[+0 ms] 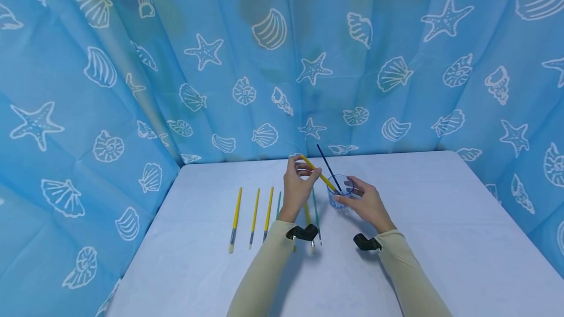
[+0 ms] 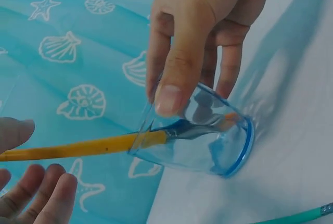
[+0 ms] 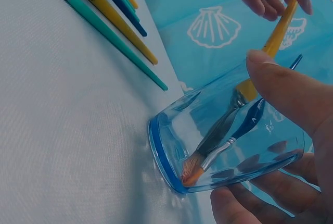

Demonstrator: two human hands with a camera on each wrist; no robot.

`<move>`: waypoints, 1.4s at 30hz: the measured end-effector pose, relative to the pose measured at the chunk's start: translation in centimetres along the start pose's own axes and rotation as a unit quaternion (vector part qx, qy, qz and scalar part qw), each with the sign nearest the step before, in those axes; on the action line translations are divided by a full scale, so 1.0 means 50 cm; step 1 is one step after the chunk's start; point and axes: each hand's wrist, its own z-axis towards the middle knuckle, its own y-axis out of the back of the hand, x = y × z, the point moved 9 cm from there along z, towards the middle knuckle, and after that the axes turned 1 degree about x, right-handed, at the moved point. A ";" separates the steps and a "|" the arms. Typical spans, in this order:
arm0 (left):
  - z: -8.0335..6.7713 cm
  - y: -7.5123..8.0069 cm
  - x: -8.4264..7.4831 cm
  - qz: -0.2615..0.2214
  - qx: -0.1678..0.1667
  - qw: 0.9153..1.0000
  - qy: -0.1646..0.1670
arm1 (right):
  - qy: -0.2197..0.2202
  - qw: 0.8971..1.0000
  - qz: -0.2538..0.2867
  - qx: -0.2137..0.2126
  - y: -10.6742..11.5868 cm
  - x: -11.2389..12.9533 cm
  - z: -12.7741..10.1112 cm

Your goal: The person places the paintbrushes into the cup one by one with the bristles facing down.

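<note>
My left hand [image 1: 297, 187] holds a yellow paintbrush [image 1: 323, 179] near its handle end, the thumb close along the handle. The brush slants down into a clear blue glass cup [image 3: 166, 146], its bristles [image 3: 192, 166] at the bottom. A dark blue paintbrush [image 1: 327, 163] leans in the same cup, its bristles beside the yellow brush's. My right hand [image 1: 367, 204] grips the cup from the right, thumb at the near side by the rim and fingers round the far side. In the left wrist view, the right hand [image 2: 197, 26] comes down over the cup.
Several paintbrushes lie in a row left of the cup, among them a wide yellow brush [image 1: 236, 216] at the far left and a green brush [image 1: 315, 212] nearest the cup. My left forearm covers part of the row. A blue seashell curtain [image 1: 273, 87] hangs behind the white table [image 1: 189, 238].
</note>
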 end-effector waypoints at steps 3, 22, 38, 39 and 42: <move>-0.001 0.006 0.003 0.001 0.007 1.000 0.005 | 0.000 1.000 0.002 0.000 0.000 0.000 -0.001; 0.007 0.134 0.058 0.031 0.037 0.998 0.034 | -0.004 1.000 0.009 -0.001 0.001 0.003 -0.002; -0.004 0.306 0.103 0.097 -0.047 0.992 0.070 | -0.007 1.000 0.011 -0.004 0.002 0.003 -0.001; -0.007 0.315 0.107 0.103 -0.053 0.990 0.074 | -0.008 1.000 0.012 -0.004 0.002 0.003 -0.001; -0.020 0.341 0.120 0.132 -0.068 0.984 0.095 | -0.010 1.000 0.012 -0.005 0.000 0.002 -0.001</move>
